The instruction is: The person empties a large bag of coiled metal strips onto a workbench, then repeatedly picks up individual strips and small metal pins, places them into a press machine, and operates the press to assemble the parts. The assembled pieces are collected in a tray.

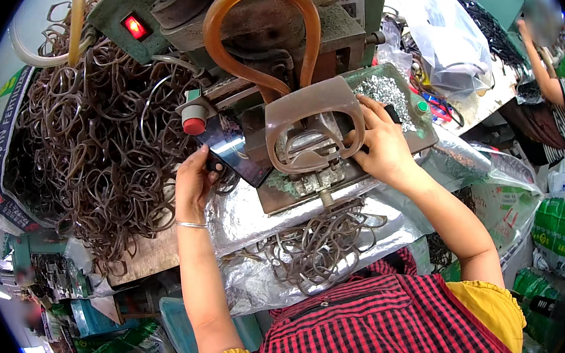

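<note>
My left hand (193, 179) is at the left edge of a black smartphone (234, 152), its fingers curled together. What lies between those fingertips is unclear. The phone leans on the machine's base beside a red push button (194, 125). At the middle, a brown frame-shaped part (278, 113) with a rounded opening stands over a metal fixture (307, 148). My right hand (388, 147) is bent around the frame's right side, thumb low and forefinger high. Some of its fingertips are hidden there, so I cannot make out what they grip.
A big heap of brown metal rings (98, 136) fills the left side. More rings (323, 244) lie on silvery sheeting in front of the machine. Metal shavings (387, 102) cover the base's right part. An orange hose (314, 27) loops overhead. A co-worker's arm (541, 70) shows at far right.
</note>
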